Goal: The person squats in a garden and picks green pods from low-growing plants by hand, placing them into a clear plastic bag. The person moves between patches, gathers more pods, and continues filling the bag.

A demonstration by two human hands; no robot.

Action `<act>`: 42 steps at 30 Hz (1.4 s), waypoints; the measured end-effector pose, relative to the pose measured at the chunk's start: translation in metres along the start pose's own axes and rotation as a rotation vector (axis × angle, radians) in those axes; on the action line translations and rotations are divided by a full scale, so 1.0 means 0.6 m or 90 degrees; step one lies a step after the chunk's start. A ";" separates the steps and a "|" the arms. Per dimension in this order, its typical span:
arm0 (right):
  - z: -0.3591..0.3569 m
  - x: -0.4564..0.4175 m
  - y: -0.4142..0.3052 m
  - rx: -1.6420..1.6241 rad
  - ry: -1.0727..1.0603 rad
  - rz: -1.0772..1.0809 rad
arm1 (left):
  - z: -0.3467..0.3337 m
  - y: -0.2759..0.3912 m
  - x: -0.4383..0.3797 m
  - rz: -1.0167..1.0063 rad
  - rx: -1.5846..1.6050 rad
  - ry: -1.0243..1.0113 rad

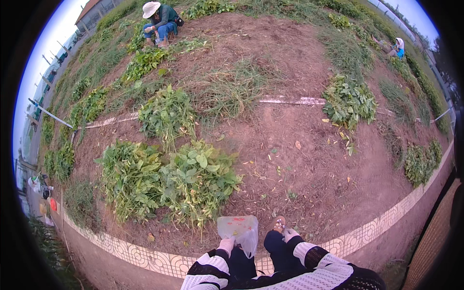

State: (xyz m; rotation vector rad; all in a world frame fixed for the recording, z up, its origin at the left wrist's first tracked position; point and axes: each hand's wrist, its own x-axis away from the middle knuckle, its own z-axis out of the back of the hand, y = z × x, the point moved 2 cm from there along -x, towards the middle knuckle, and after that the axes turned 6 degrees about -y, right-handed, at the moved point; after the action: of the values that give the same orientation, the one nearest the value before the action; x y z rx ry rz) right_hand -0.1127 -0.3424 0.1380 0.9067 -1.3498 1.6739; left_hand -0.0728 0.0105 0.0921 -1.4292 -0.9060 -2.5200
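Note:
My left hand grips the edge of a translucent plastic bag marked with red print. The bag hangs by my left leg, and what is inside is hard to make out. My right hand is beside my right knee, just behind a sandal with shiny decorations. Its fingers look curled, but whether they hold anything is too small to see. Ahead and to the left lie leafy bean plants with pods, one heap nearest the bag and another heap beside it.
A patterned tile border curves beneath me. More plant heaps lie at left and right. Pulled grass covers soil ahead. A person in a sunhat sits at upper left; another person is far right.

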 end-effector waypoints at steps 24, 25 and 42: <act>0.215 0.227 0.100 0.612 0.106 0.058 | 0.205 0.195 0.201 0.080 0.490 -0.031; 0.210 0.236 0.096 0.529 0.125 0.037 | 0.234 0.180 0.207 0.086 0.510 -0.001; 0.251 0.342 0.091 0.686 0.068 0.143 | 0.322 0.143 0.207 0.121 0.650 0.151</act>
State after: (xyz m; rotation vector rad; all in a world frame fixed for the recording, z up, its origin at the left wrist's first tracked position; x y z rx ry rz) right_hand -0.2430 -0.4689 0.3245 1.2199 -0.3921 2.6284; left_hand 0.0346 0.0694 0.3043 -0.7967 -1.5595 -1.5746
